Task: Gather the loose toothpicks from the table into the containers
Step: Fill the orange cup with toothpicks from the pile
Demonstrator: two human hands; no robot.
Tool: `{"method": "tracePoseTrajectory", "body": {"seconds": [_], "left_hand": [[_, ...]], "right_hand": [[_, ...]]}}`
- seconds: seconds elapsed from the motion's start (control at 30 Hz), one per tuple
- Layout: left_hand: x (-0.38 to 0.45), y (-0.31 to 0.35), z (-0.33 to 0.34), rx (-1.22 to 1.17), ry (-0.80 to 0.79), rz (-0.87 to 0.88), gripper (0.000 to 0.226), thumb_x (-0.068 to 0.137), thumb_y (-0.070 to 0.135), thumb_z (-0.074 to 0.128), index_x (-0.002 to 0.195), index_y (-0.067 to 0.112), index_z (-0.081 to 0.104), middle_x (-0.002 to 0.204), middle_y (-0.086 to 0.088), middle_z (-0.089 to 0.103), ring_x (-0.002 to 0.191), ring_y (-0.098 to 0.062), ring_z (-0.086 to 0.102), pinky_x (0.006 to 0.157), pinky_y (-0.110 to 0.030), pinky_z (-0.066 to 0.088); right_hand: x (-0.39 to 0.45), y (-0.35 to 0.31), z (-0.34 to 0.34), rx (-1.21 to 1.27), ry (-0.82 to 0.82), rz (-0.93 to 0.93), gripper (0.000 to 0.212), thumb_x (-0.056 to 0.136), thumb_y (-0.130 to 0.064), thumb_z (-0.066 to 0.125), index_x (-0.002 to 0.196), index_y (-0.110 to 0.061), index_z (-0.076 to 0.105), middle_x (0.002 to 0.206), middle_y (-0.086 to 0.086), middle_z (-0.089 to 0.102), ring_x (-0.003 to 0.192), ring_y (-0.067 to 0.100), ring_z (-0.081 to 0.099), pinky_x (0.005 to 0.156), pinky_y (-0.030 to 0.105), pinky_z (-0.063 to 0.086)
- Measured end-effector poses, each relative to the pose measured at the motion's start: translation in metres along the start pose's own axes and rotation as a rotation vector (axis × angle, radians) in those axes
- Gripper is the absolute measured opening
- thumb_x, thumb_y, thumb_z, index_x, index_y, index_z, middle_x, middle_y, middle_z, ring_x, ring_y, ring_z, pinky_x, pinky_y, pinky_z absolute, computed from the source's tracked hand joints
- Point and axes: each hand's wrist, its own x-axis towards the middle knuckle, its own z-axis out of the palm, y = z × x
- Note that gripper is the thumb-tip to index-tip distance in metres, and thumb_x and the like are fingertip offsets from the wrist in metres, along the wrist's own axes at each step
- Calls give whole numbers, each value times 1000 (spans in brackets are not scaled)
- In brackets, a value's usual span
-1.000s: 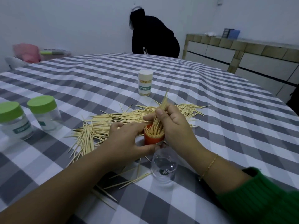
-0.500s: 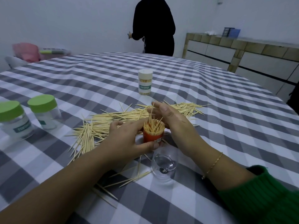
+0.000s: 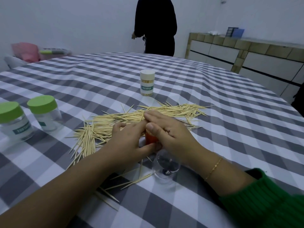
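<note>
The left hand (image 3: 125, 142) grips the orange container (image 3: 150, 138), its fingers curled round it; the right hand (image 3: 171, 134) lies flat over its top, fingers straight; loose toothpicks (image 3: 125, 119) sprawl across the checked worktop (image 3: 230, 129) just beyond; two green-lidded jars (image 3: 28, 116) stand left.

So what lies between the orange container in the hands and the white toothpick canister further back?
In the head view, the loose toothpick pile lies between the orange container and the white canister, then bare checked tablecloth.
</note>
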Motion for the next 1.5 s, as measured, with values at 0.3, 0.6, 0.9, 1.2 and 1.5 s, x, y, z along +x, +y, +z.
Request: {"method": "tracePoseTrajectory", "body": {"seconds": [0.3,0.6,0.9,1.2,1.5], "left_hand": [[1,3,-3,-19,-2,-52,69,74,74,51,135,48,30,123,30,47,110,10,30,101,-29,11],[1,1,-2,73,-9,-84,78,78,72,46,144,48,13,148,15,35,134,-5,25,107,-36,6],[5,4,6,33,97,-26,72,73,67,41,141,45,29,143,19,39,107,16,14,100,-29,12],[3,11,1,-67,77,-77,42,89,51,53,128,50,36,116,27,34,83,18,14,93,-26,12],[0,16,-1,-144,20,-134,36,92,41,50,116,55,26,108,27,30,75,10,13,94,-28,15]], "right_hand": [[3,-6,-15,317,83,163,28,91,-20,58,118,-22,64,120,-9,64,111,-2,56,94,15,46],[2,-11,-63,66,-392,371,41,73,-48,65,76,-7,61,63,0,58,54,10,48,51,18,39],[-1,-16,-56,-146,-643,369,6,82,-23,70,81,-18,67,77,4,65,68,8,55,70,32,48],[0,-7,-70,107,-286,486,16,90,-4,47,77,-13,45,76,18,64,46,14,61,46,26,33],[6,4,-69,563,44,650,30,95,-4,38,103,-23,59,101,12,62,63,28,67,40,23,40]]}}
